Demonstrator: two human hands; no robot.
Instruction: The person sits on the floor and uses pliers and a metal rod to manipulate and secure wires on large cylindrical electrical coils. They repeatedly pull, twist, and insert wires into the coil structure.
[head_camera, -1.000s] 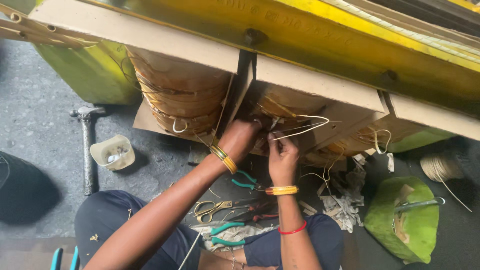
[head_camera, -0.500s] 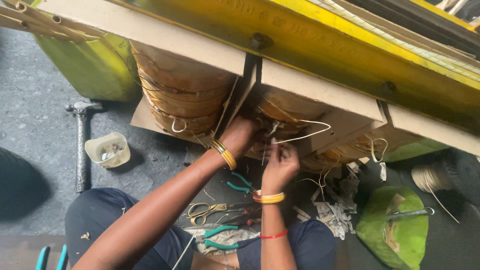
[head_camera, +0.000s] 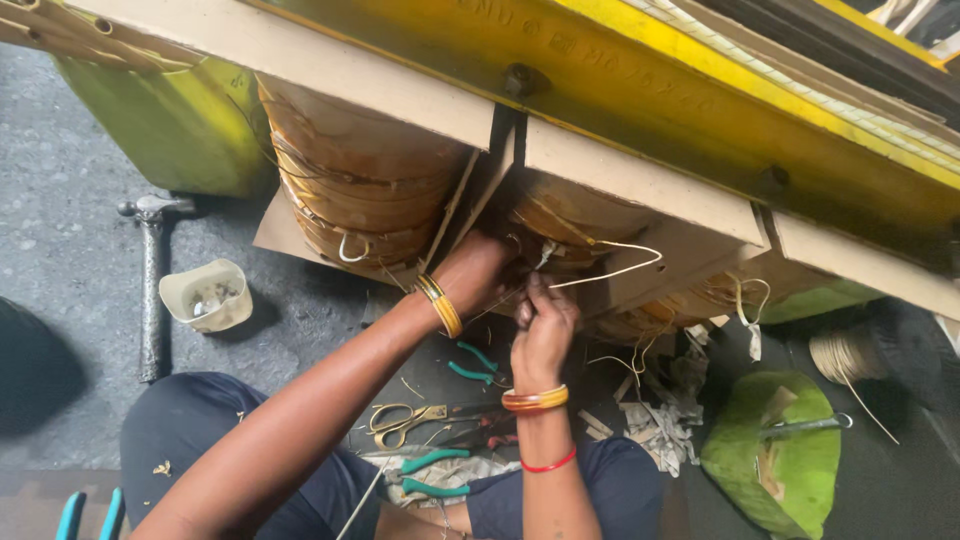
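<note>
Coil (head_camera: 560, 225), paper-wrapped, under yellow frame (head_camera: 700, 95), middle of three. Step in hand, judged: dressing lead wire (head_camera: 610, 272) at coil face. Left hand (head_camera: 475, 272) pressed against winding, grip hidden, cannot tell. Right hand (head_camera: 543, 325) pinched shut on wire. Next move likely calls for steady, fine pull. Floor: hammer (head_camera: 150, 290), cup (head_camera: 207, 295), scissors (head_camera: 405, 422), pliers (head_camera: 470, 362).

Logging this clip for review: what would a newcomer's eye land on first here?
The long yellow frame runs across the top, with brown paper-wrapped coils hanging under it. At centre, the left hand presses against the middle coil while the right hand pinches a pale wire looping out of it. A hammer and a small cup lie on the floor at left.
</note>
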